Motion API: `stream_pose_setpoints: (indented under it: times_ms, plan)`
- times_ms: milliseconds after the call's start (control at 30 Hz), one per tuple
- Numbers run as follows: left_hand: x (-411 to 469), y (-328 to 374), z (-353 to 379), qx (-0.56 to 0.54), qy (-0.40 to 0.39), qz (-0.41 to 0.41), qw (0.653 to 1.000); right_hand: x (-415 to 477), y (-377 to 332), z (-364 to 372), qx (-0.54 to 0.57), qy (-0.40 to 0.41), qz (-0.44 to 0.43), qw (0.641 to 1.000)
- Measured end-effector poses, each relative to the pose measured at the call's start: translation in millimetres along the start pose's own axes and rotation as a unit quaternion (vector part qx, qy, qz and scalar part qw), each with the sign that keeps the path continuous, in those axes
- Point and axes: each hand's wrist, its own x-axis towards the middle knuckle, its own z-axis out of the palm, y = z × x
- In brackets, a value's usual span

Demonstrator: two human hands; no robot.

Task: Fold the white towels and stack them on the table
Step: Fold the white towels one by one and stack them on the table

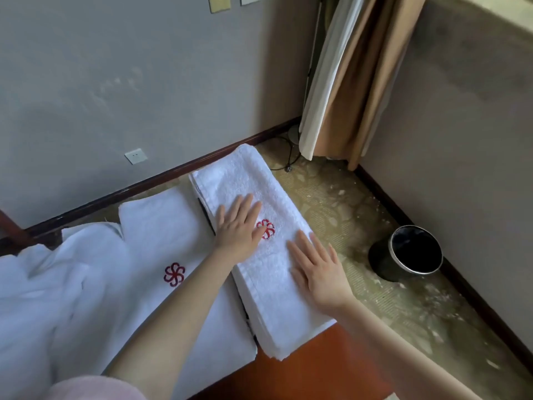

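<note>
A stack of folded white towels lies on the right end of the reddish-brown table; its top towel carries a red flower emblem. My left hand presses flat on the stack just left of the emblem, fingers straight. My right hand lies flat on the same towel nearer to me, fingers straight too. A second folded white towel with a red emblem sits left of the stack. Further left, loose white towels lie crumpled.
A black waste bin stands on the patterned floor to the right of the table. A beige and white curtain hangs in the corner, with a black cable on the floor below it. The grey wall runs behind the table.
</note>
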Motion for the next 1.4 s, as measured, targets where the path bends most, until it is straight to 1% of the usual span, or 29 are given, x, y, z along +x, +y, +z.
stream_pose_setpoints:
  times_ms: [33, 100, 133, 167, 233, 267, 300, 367, 467, 567, 633, 733, 800, 867, 967, 1000, 1033, 1067, 1100, 1167, 1200, 1233, 1300, 1400]
  plan:
    - [-5.3, 3.2, 0.0, 0.006, -0.012, -0.011, 1.000, -6.0, 3.6, 0.5, 0.012, -0.005, 0.016, 1.000]
    - [-13.0, 14.4, -9.4, -0.021, -0.024, -0.031, 0.999, -13.3, 5.3, -1.4, 0.030, 0.010, 0.042, 0.999]
    - [-20.5, 23.6, -16.1, -0.046, -0.010, -0.028, 0.998, -17.1, 3.8, -3.7, 0.030, 0.020, 0.056, 0.998]
    - [-31.7, 34.5, -23.8, -0.068, 0.030, -0.012, 0.997, -21.5, 1.6, -5.9, 0.027, 0.033, 0.073, 0.996]
    - [-60.3, 56.2, -30.4, -0.078, 0.132, 0.030, 0.988, -33.2, -1.5, -8.5, 0.026, 0.068, 0.120, 0.990]
    - [-78.1, 66.9, -29.5, -0.085, 0.157, 0.051, 0.983, -39.5, -2.1, -9.2, 0.027, 0.078, 0.141, 0.987]
    - [-96.7, 77.9, -28.1, -0.095, 0.159, 0.069, 0.980, -44.9, -2.0, -9.5, 0.029, 0.077, 0.158, 0.984]
    - [-127.5, 94.8, -22.8, -0.098, 0.125, 0.104, 0.982, -50.0, 0.1, -10.1, 0.036, 0.054, 0.191, 0.979]
    - [-153.9, 107.4, -18.4, -0.036, 0.044, 0.122, 0.991, -49.1, 2.3, -12.5, 0.073, 0.029, 0.239, 0.968]
    - [-160.8, 111.8, -24.1, 0.009, 0.017, 0.124, 0.992, -48.0, 6.3, -14.7, 0.138, -0.006, 0.255, 0.957]
    - [-163.0, 113.7, -29.8, 0.021, 0.014, 0.127, 0.992, -47.1, 9.9, -18.3, 0.206, -0.020, 0.255, 0.945]
    - [-162.8, 112.8, -37.1, 0.008, 0.038, 0.133, 0.990, -45.9, 14.6, -25.5, 0.306, 0.002, 0.251, 0.918]
    - [-163.0, 113.4, -42.0, 0.001, 0.047, 0.142, 0.989, -47.7, 17.5, -25.8, 0.339, 0.019, 0.253, 0.906]
    - [-165.5, 115.7, -44.3, 0.007, 0.042, 0.150, 0.988, -50.5, 20.2, -22.8, 0.322, 0.018, 0.255, 0.912]
    - [-169.2, 118.1, -39.3, 0.023, -0.002, 0.163, 0.986, -53.6, 17.9, -16.7, 0.227, -0.037, 0.247, 0.941]
    - [-170.1, 118.6, -37.5, 0.022, -0.016, 0.161, 0.987, -53.0, 16.2, -15.5, 0.201, -0.040, 0.249, 0.947]
    - [-170.0, 118.4, -35.3, 0.013, -0.031, 0.161, 0.986, -52.6, 14.8, -14.6, 0.162, -0.021, 0.245, 0.956]
    - [-169.3, 117.7, -34.5, -0.010, -0.047, 0.161, 0.986, -52.7, 13.2, -14.2, 0.112, 0.015, 0.223, 0.968]
    - [-168.0, 115.7, -31.3, -0.023, -0.062, 0.154, 0.986, -53.7, 11.3, -13.6, 0.062, 0.049, 0.181, 0.980]
    - [-166.5, 112.0, -28.2, -0.050, -0.091, 0.134, 0.986, -54.9, 8.7, -10.9, 0.005, 0.106, 0.060, 0.992]
    - [-166.4, 110.1, -28.6, -0.068, -0.089, 0.119, 0.987, -54.9, 8.4, -8.7, -0.008, 0.100, 0.015, 0.995]
    - [-165.7, 107.6, -29.6, -0.095, -0.088, 0.097, 0.987, -54.6, 7.8, -7.5, -0.019, 0.073, -0.005, 0.997]
    - [-165.8, 102.5, -30.6, -0.148, -0.086, 0.066, 0.983, -53.9, 7.7, -4.5, -0.024, 0.012, 0.011, 1.000]
    - [-170.5, 97.5, -35.1, -0.212, -0.059, 0.059, 0.974, -53.0, 1.6, -7.6, -0.025, 0.012, 0.027, 0.999]
